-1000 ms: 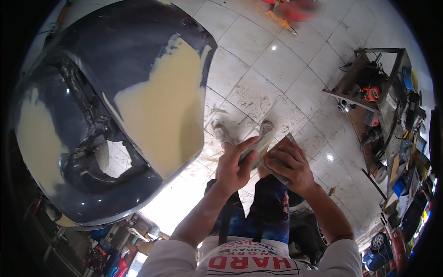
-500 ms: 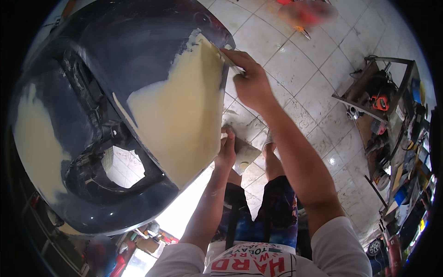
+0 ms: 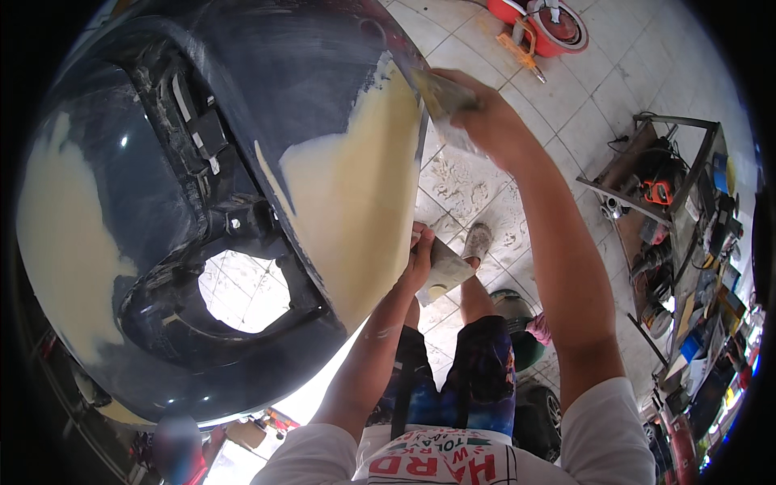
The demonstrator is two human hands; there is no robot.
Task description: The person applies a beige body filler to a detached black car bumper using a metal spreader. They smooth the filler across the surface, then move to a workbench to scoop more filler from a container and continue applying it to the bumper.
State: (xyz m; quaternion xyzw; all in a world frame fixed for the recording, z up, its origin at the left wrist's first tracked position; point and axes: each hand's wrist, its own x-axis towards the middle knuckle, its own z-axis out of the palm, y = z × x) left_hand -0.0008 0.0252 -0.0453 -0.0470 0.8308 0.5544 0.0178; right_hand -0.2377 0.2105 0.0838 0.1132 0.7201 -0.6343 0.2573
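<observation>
A dark grey car bumper (image 3: pixel 178 339) fills the left half, with beige filler patches (image 3: pixel 347 202) on its surface. My right hand (image 3: pixel 497 129) grips a flat, thin metal spreader (image 3: pixel 436 97) smeared with filler, at the upper right edge of the bumper, beside the larger patch. My left hand (image 3: pixel 416 259) is lower, close by that same edge, closed on a flat metal plate (image 3: pixel 453 263) with a small blob of putty on it. The fingers of my right hand are partly hidden behind the spreader.
Tiled floor (image 3: pixel 485 194) lies around my feet. A metal rack (image 3: pixel 679 162) with tools stands at the right, cluttered along that side. A red bucket (image 3: pixel 554 32) and an orange tool (image 3: pixel 517 52) lie at the top. A dark green bucket (image 3: pixel 517 343) is by my leg.
My right hand left the plate beside my left hand, rose to the bumper's upper edge with the spreader, then shifted slightly right. The bumper fills more of the view.
</observation>
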